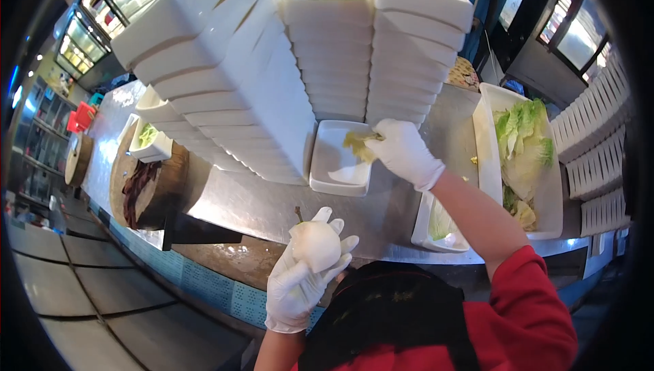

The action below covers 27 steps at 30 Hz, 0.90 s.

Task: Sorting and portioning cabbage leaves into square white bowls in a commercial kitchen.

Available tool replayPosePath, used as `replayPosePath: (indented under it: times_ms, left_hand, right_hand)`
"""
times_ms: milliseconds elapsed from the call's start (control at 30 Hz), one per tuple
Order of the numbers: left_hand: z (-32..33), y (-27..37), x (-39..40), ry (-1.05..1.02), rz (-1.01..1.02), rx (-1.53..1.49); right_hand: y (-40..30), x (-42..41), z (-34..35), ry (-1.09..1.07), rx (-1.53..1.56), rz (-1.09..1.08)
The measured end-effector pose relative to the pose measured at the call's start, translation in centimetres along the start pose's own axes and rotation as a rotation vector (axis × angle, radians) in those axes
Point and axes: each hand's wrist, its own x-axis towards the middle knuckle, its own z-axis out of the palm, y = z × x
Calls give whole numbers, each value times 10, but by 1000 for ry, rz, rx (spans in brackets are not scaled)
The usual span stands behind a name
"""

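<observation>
My left hand (301, 279), in a white glove, holds a peeled pale round fruit or vegetable (317, 246) with a short brown stem on its palm. My right hand (403, 150), gloved too, pinches a piece of yellow-green leaf (360, 146) over a white rectangular dish (340, 179) on the metal counter. A smaller white dish (416, 238) with pale leaf in it lies under my right forearm. Farther right, lettuce leaves (523, 141) fill part of a long white tub (488, 167).
Tall stacks of white dishes (255, 80) rise at the left and behind the dish. On the left, a round wooden chopping block (173, 182) bears a white container (156, 151) and a dark cloth-like thing (137, 192). White ribbed stacks (592, 115) stand at the far right.
</observation>
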Motion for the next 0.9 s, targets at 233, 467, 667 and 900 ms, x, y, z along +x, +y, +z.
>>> replayPosePath:
  times_ms: [233,467,667,900]
  left_hand:
    - [-26,10,-7,19,64,-77]
    - [-29,28,-3,-4,104,210]
    - [-14,26,-1,34,49,-32]
    - [-32,10,6,-131,-17,-48]
  right_hand:
    - [12,20,75,71,-731,-587]
    - [-1,-14,58,67,-484,-191]
    - [26,-25,63,4,-314,421]
    - [5,-39,41,63,110,549]
